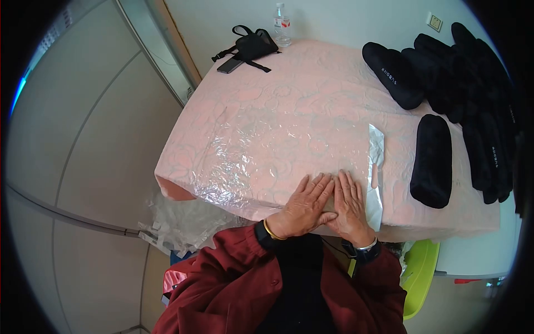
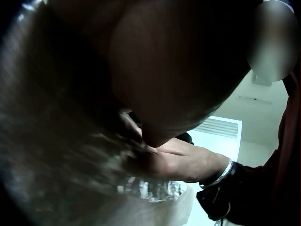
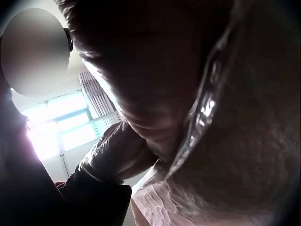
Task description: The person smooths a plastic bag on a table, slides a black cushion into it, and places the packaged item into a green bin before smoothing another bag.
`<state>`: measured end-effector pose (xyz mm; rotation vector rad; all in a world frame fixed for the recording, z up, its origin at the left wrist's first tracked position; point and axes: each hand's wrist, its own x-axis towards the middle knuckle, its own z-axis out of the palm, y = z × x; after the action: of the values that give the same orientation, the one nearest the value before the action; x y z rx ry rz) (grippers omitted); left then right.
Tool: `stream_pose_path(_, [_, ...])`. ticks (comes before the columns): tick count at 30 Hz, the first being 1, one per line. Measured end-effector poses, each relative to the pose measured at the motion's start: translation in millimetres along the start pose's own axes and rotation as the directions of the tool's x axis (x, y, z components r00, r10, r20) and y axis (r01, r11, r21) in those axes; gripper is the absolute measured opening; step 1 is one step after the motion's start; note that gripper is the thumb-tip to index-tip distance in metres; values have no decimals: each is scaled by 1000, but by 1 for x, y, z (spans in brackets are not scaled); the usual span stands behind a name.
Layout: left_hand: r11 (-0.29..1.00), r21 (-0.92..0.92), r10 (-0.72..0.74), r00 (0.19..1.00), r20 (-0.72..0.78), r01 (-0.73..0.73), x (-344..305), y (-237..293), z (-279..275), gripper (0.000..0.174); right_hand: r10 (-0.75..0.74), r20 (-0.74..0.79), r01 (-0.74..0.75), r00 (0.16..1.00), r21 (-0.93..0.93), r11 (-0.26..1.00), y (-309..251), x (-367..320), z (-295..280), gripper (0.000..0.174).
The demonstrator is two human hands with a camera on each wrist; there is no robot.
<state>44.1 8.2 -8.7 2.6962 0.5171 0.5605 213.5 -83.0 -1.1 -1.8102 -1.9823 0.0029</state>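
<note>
Head view: the left hand (image 1: 303, 205) and right hand (image 1: 350, 205) lie flat side by side with straight fingers, touching each other. They press on a clear plastic sheet (image 1: 261, 147) near the front edge of a pink quilted surface (image 1: 311, 78), and neither grasps anything. The sheet covers the near left part of the surface. A pale folded strip (image 1: 377, 158) marks its right edge, just beside the right hand. Crumpled plastic (image 1: 178, 220) shows below the near left corner, partly hidden by the surface. A single black pouch (image 1: 431, 160) lies to the right, apart from the sheet; the pile of black pouches (image 1: 473, 78) behind it is cut off by the lens rim. Far corner: black bag (image 1: 253, 45), phone (image 1: 229, 65), bottle (image 1: 282, 25). Wrist views: dark, blurred palms fill the frame, and the sheet shows only as glints
</note>
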Motion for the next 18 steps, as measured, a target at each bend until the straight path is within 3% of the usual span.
stream_pose_path(3, [980, 198, 18, 999, 26, -23, -16, -24, -9, 81, 45, 59, -43, 997, -32, 999, 19, -16, -4, 107])
stream_pose_path(7, [923, 349, -160, 987, -32, 161, -61, -92, -51, 84, 89, 68, -84, 994, -75, 994, 37, -27, -19, 115])
stream_pose_path(9, [878, 348, -324, 943, -76, 329, -81, -121, -74, 88, 140, 99, -130, 985, -103, 986, 39, -27, -22, 118])
stream_pose_path(12, [782, 418, -425, 886, -186, 462, -98, -159, -97, 88, 161, 121, -148, 980, -114, 983, 39, -25, -20, 120])
stream_pose_path(18, [807, 399, -403, 900, -164, 435, -121, -148, -101, 83, 165, 148, -147, 975, -129, 981, 27, -44, -30, 115])
